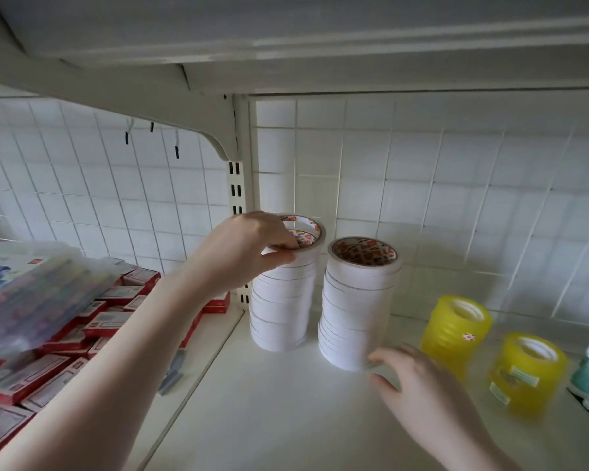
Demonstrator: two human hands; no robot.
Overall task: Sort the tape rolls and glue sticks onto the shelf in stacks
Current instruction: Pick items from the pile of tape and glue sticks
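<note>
On the white shelf, the left hand is pinching the topmost white tape roll of the left-hand stack of white tape rolls, thumb outside and fingertips inside its core. The right hand is reaching with fingers spread and gripping nothing, its blurred fingertips at the base of the second white stack just beside the first. Two stacks of yellow translucent tape rolls are standing to the right, and red-and-white flat boxes are lying on the neighbouring shelf at left.
</note>
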